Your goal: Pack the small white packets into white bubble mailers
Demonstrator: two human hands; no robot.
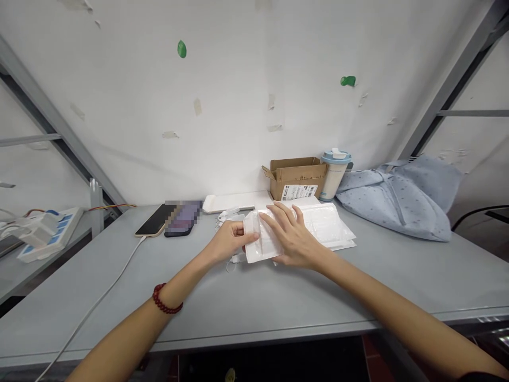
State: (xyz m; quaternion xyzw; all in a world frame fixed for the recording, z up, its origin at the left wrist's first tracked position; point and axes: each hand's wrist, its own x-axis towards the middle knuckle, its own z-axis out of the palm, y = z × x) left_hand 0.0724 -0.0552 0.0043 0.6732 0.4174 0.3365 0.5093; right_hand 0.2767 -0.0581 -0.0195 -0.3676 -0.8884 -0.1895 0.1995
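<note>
A small white plastic pouch (258, 246) lies on the grey table (246, 297) in front of me. My left hand (229, 240) pinches the pouch's left edge, thumb on top. My right hand (292, 236) rests flat on the pouch with fingers stretched out, pressing it down. Behind the right hand lies a stack of similar white pouches (330, 225). Small white items with thin cords (228, 215) sit just beyond the left hand, and one cord shows below it.
Two phones (169, 220) lie at the left, one on a white cable (99, 302). A white tray (230, 202), an open cardboard box (296, 178) and a lidded cup (334, 172) stand by the wall. Blue cloth (401, 199) lies at right. A power strip (43, 233) sits far left.
</note>
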